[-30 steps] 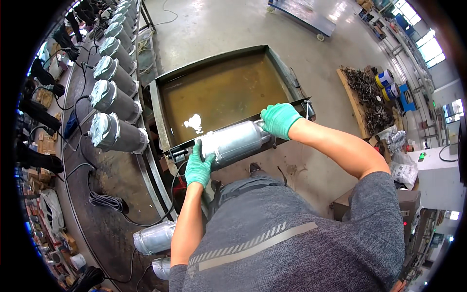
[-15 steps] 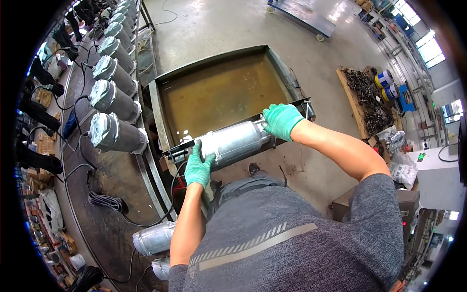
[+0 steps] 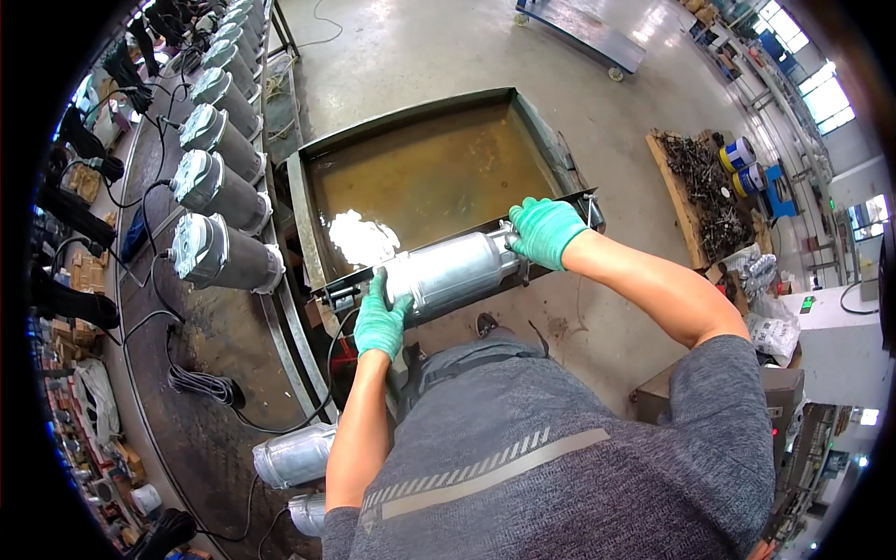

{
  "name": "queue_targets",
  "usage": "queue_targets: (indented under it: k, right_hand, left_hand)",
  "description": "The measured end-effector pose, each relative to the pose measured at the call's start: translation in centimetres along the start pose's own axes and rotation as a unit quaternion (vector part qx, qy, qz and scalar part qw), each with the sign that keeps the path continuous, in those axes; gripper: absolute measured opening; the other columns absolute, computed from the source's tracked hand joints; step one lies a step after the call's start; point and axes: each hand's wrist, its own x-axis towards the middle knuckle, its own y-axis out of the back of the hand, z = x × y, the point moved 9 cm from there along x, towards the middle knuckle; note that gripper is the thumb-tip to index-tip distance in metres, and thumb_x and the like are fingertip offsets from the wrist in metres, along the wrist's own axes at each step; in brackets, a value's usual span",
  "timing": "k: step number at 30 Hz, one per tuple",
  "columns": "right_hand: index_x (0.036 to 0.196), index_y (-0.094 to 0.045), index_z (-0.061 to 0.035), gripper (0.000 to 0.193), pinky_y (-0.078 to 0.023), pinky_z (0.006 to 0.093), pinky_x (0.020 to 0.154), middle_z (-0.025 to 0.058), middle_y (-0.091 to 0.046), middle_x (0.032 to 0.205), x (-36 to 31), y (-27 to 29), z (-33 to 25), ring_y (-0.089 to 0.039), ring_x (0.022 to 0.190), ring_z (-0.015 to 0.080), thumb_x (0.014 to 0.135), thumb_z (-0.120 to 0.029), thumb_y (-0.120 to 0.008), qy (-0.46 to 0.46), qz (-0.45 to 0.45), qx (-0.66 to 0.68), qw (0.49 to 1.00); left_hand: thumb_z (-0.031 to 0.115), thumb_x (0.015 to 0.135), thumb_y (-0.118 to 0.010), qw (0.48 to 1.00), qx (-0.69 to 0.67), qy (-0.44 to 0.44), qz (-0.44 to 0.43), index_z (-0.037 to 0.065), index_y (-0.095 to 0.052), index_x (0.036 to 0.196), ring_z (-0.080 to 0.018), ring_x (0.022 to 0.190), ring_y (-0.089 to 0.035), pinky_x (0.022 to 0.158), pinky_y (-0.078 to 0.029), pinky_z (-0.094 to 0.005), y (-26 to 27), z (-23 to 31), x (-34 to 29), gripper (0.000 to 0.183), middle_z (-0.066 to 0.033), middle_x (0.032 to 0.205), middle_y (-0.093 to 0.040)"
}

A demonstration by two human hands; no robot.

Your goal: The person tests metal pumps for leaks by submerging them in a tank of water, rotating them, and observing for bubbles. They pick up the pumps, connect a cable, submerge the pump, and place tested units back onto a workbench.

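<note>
One metal cylinder (image 3: pixel 453 269) is grasped at its ends by left hand (image 3: pixel 380 324) and right hand (image 3: pixel 549 232), palms hidden.

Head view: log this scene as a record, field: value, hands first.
Left hand: green-gloved, gripping the left end of the metal cylinder
Right hand: green-gloved, fingers curled at the cylinder's right end
Cylinder pose: on its side, along the tank's near edge
Tank: open, rectangular, holding brownish liquid
White patch: bright, on the liquid; foam or glare, cannot tell
Left side: workbench with a row of grey cylinders and a coiled cable
</note>
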Motion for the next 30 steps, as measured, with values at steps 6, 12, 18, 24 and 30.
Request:
queue_targets:
  k: [6, 12, 18, 24, 30]
  right_hand:
    - [0.102, -0.073, -0.0022, 0.023, -0.058, 0.0467, 0.08, 0.0205, -0.076, 0.099, 0.2, -1.0, -0.6, -0.074, 0.094, 0.0367, 0.093, -0.02, -0.062, 0.007, -0.044, 0.018, 0.999]
    - [0.107, -0.071, -0.0025, 0.032, -0.058, 0.0476, 0.081, 0.0202, -0.076, 0.101, -0.3, 0.2, -0.8, -0.074, 0.093, 0.037, 0.099, -0.031, -0.058, 0.009, -0.045, 0.028, 0.999]
    - [0.111, -0.07, -0.0015, 0.032, -0.058, 0.0468, 0.083, 0.023, -0.075, 0.106, 0.1, -1.3, -0.3, -0.074, 0.099, 0.0368, 0.098, -0.029, -0.059, 0.039, 0.007, 0.021, 0.999]
    - [0.114, -0.069, -0.0023, 0.028, -0.059, 0.0465, 0.082, 0.02, -0.075, 0.108, 0.0, -1.4, -1.5, -0.073, 0.103, 0.0363, 0.096, -0.022, -0.062, 0.083, -0.113, -0.059, 0.988]
    - [0.125, -0.059, -0.0028, 0.037, -0.058, 0.0474, 0.083, 0.021, -0.074, 0.105, 0.1, -0.5, -2.0, -0.073, 0.1, 0.0375, 0.091, -0.015, -0.067, 0.122, 0.037, 0.031, 0.991]
  left_hand:
    - [0.015, 0.092, -0.076, 1.0, -0.025, -0.013, 0.01, 0.007, -0.036, 0.159, -0.0328, 0.142, -0.05, 0.117, -0.039, -0.0389, -0.1, -0.3, 0.2, 0.079, -0.0203, 0.155, -0.05]
    - [0.016, 0.092, -0.076, 1.0, -0.026, -0.01, 0.004, 0.006, -0.036, 0.159, -0.033, 0.14, -0.052, 0.116, -0.04, -0.0387, 0.1, -0.1, 0.0, 0.078, -0.0201, 0.154, -0.051]
    - [0.017, 0.092, -0.077, 1.0, -0.026, -0.014, 0.005, 0.007, -0.036, 0.159, -0.0329, 0.14, -0.052, 0.117, -0.04, -0.0388, 0.2, 0.2, -0.2, 0.079, -0.0194, 0.154, -0.051]
    - [0.018, 0.091, -0.077, 1.0, -0.028, -0.005, 0.003, 0.007, -0.037, 0.158, -0.0322, 0.141, -0.051, 0.117, -0.04, -0.0385, -0.2, -0.5, 0.1, 0.079, -0.0193, 0.155, -0.051]
    - [0.036, 0.091, -0.076, 0.997, 0.003, -0.056, 0.052, 0.022, -0.037, 0.16, -0.0413, 0.119, -0.063, 0.102, -0.05, -0.0481, -0.7, -1.9, 0.6, 0.081, -0.0244, 0.135, -0.062]
